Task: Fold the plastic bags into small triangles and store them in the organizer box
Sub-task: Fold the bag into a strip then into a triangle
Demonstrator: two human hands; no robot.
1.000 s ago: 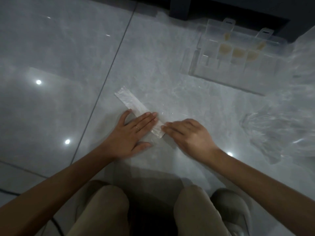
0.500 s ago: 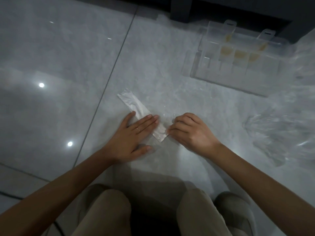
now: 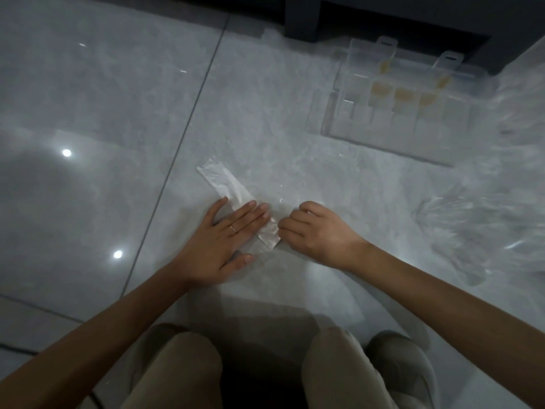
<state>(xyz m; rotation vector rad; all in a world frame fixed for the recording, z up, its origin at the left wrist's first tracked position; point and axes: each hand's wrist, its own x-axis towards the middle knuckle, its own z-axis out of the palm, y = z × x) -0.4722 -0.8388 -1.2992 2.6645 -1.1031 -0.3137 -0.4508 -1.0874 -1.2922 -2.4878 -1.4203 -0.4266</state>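
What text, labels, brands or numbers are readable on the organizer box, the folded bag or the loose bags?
None readable.
On the clear compartmented plastic organizer box: no label visible.
On the folded translucent plastic bag strip: no print.
On the pile of loose clear plastic bags: blurred, no print discernible.

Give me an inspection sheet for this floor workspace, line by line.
Surface: glossy grey tiled floor, with ceiling lights reflected in it.
Job's things: folded bag strip lying flat; clear organizer box open, yellowish contents in some compartments; loose plastic bags heaped at the right.
Clutter: nothing seen.
Hands: left hand flat, pressing on the strip; right hand curled, apparently pinching the strip's near end.
Cables: thin dark line at lower left, possibly a cable.
Surroundings: dark furniture base behind the box; the person's knees in beige trousers.
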